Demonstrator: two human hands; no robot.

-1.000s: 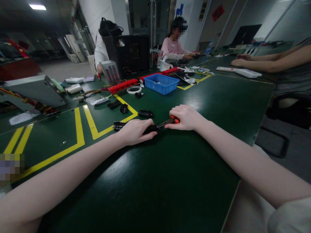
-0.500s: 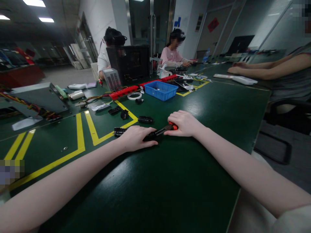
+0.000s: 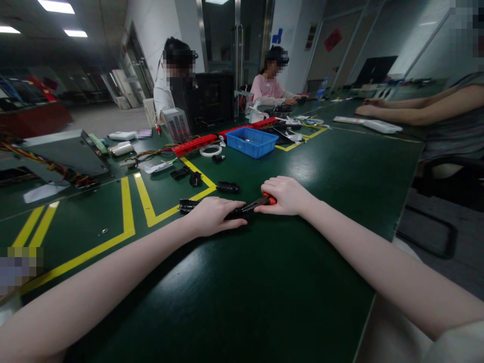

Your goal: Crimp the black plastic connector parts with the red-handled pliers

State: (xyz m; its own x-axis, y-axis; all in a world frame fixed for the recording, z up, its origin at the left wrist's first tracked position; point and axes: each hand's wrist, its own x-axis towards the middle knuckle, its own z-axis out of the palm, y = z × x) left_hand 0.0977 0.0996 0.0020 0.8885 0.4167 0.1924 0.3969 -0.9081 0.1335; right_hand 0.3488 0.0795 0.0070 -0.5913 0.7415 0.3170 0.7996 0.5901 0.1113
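My left hand [image 3: 212, 216] is closed over a long black plastic part [image 3: 188, 205] lying on the green table. Its left end sticks out past my wrist; the middle is hidden under my fingers. My right hand [image 3: 284, 195] grips pliers [image 3: 260, 201] with red-orange handles. Their dark jaws point left and meet the part's right end by my left thumb; whether they bite on it I cannot tell. Just beyond my hands lies another black piece [image 3: 228, 187], and smaller black pieces [image 3: 195, 178] rest further left, within the yellow tape lines.
A blue bin [image 3: 251, 141] stands ahead, with a red strip [image 3: 196, 144], a white tape ring [image 3: 210, 150] and a metal computer case [image 3: 68, 154] to its left. Co-workers sit across the table; one's forearms [image 3: 408, 108] rest at the right near a white tool [image 3: 368, 123].
The view has shifted slightly. Both hands keep almost the same place, with the pliers still at the black part's right end.
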